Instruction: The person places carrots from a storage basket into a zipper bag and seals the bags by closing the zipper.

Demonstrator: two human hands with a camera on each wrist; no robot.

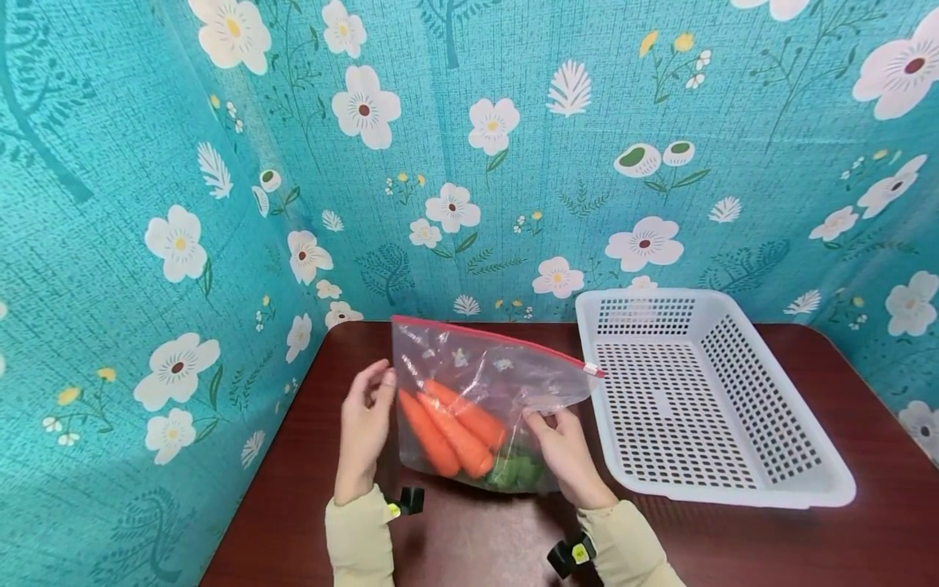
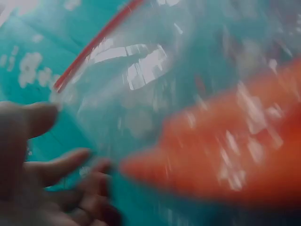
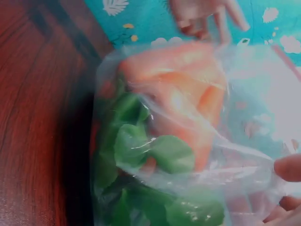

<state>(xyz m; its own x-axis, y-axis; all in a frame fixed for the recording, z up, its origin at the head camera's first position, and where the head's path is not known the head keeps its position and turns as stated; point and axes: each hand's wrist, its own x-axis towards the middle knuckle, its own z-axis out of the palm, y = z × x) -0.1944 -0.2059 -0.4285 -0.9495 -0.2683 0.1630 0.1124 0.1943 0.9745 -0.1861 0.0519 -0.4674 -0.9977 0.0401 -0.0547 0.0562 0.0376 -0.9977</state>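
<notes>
A clear zip bag [image 1: 480,346] with a red zip strip stands upright over the table. Its white slider [image 1: 591,369] sits at the right end of the strip. Inside are three orange carrots [image 1: 451,436] and green leaves [image 1: 516,470], also plain in the right wrist view. My right hand [image 1: 568,456] pinches the bag's right side between thumb and fingers, gathering the plastic. At the bag's left edge is my left hand [image 1: 364,432]; in the left wrist view its thumb and fingers [image 2: 68,165] are spread apart, with no plastic between them. Whether a fingertip touches the bag, I cannot tell.
A white perforated plastic basket [image 1: 814,440] stands on the dark red-brown table [image 1: 293,481], right of the bag. Teal flowered cloth [image 1: 469,277] hangs behind and along the sides. Black camera mounts are strapped to both wrists.
</notes>
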